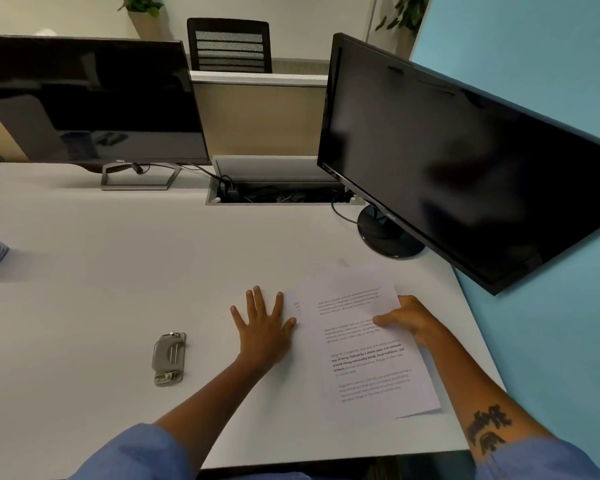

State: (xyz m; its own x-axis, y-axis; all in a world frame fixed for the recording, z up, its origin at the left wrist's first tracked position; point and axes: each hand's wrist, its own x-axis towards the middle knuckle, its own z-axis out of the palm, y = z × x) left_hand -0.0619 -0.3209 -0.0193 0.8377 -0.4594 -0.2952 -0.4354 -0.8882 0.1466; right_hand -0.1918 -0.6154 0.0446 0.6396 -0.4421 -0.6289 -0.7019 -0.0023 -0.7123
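Paper stack (364,348) sits well right of the hole punch (169,358); my left hand (262,327) is spread flat, thumb at the stack's punch-side edge; right hand (413,323) pinches the top sheet (357,306) (thumb on top); I'd square edges against the flat palm before going punch-ward.

printed sheets (368,344) on counter (118,271), front right | hole punch (169,358) left of them | left monitor (84,98), cable well (278,195), right monitor (465,150) behind

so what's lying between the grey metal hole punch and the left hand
Nothing: in the head view, only bare white desk surface runs between the grey metal hole punch and the flat left hand.
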